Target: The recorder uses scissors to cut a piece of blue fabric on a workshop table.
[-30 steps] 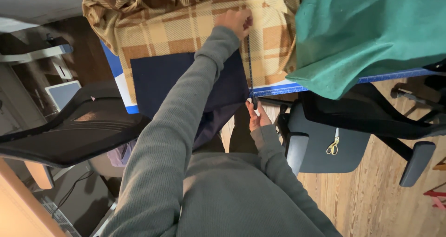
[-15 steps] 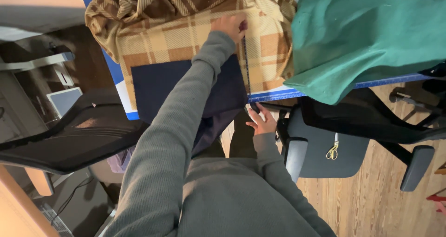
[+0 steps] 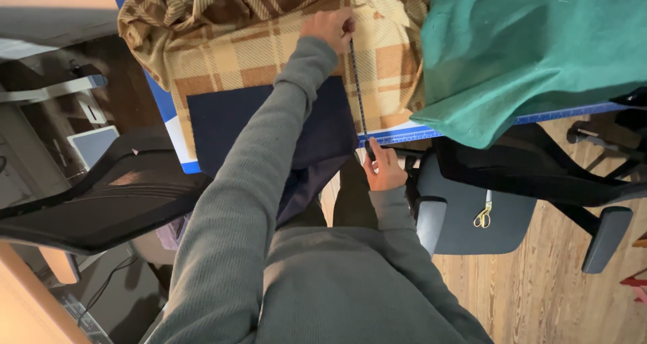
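**Measuring tape stretched over plaid fabric**

At left, a black mesh chair [image 3: 101, 202] hides the floor. The navy cloth [image 3: 229, 125] is partly covered by the sleeve. The left hand [image 3: 330, 28] pinches the top end of the measuring tape [image 3: 358, 95] on the plaid fabric [image 3: 229, 54]; the right hand [image 3: 385, 169] pinches the lower end at the table edge [image 3: 411, 136]. At right, green fabric [image 3: 532, 47] is cut off; scissors [image 3: 482, 216] lie on a grey seat above wooden floor [image 3: 539, 297].

Blue-edged table [image 3: 472, 130] under plaid fabric [image 3: 229, 61] (green cloth [image 3: 526, 47] alongside)

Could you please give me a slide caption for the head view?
Both hands, left and right, stretch a measuring tape across plaid fabric.
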